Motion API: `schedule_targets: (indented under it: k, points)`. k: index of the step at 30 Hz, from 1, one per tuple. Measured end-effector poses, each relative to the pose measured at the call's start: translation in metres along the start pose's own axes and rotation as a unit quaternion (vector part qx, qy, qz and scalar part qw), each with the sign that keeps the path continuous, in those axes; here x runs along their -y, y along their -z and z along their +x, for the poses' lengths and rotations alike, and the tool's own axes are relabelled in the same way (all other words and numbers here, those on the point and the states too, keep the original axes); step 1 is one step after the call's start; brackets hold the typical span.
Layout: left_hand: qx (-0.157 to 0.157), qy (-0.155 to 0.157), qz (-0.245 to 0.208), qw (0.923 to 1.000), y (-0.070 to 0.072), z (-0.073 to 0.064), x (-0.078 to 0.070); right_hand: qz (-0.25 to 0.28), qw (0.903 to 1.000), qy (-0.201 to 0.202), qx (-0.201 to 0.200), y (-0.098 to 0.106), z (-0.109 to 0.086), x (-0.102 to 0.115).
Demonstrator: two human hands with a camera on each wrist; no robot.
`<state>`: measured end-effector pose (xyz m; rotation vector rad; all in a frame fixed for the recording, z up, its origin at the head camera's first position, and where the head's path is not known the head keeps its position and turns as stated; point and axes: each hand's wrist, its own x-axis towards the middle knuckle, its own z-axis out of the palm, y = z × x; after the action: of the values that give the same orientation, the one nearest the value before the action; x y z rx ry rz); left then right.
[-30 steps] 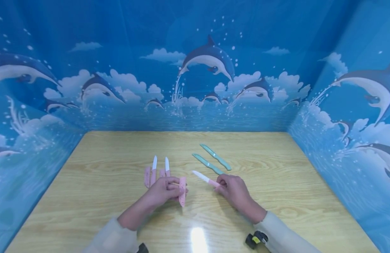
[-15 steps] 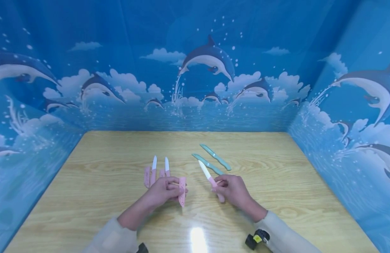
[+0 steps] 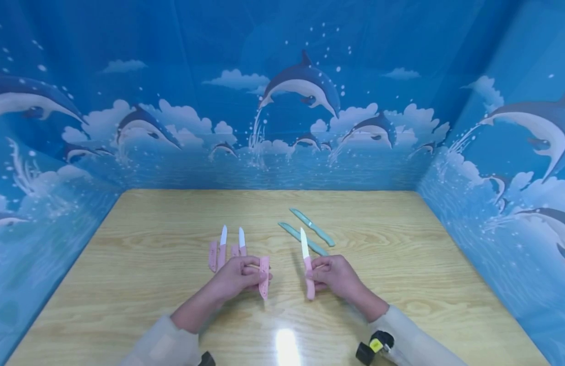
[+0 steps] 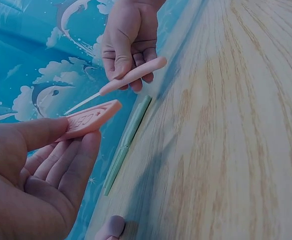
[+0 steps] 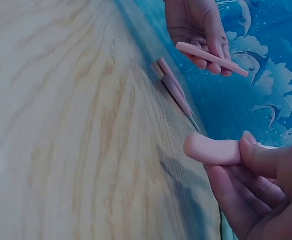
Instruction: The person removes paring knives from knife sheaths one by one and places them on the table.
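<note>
My left hand [image 3: 238, 278] pinches a pink knife sheath [image 3: 264, 277] between thumb and fingers, held above the table; its embossed face shows in the left wrist view [image 4: 91, 120]. To the right, my right hand [image 3: 334, 274] holds a small knife with a pink handle [image 3: 309, 282] and a white blade [image 3: 304, 243] that points away from me. Sheath and knife are apart. Beyond the left hand lie two more pink-handled knives [image 3: 223, 244] [image 3: 242, 240] with white blades, each beside a pink sheath [image 3: 213, 255] [image 3: 235, 250]; the left hand partly hides them.
Two green knives in green sheaths [image 3: 311, 226] [image 3: 291, 232] lie slanted on the table beyond the right hand. The wood-grain table [image 3: 401, 264] is bordered at the back and sides by a blue dolphin-print curtain [image 3: 282, 168].
The knife in my right hand has turned from pointing left to pointing away from me, nearly upright in the head view. My left hand with the sheath has stayed still.
</note>
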<state>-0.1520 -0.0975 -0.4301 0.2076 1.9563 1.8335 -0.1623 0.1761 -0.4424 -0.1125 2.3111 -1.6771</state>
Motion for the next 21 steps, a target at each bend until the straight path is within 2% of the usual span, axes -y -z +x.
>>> schedule_targets:
  k: [2,13,21]
  points:
    - [-0.001,0.002,0.000,1.0000,0.0000,0.0003,0.0003,0.011,0.9999,-0.011,0.003,-0.0005,0.0000,0.0000]
    - [-0.003,0.003,0.005,1.0000,-0.0014,-0.0003,-0.0004,0.028,0.9996,-0.008,0.003,0.0001,-0.0004,-0.0023]
    - [-0.021,-0.011,0.024,0.9994,-0.0023,0.0008,-0.0008,0.039,0.9992,-0.005,0.006,-0.0029,0.0024,-0.0019]
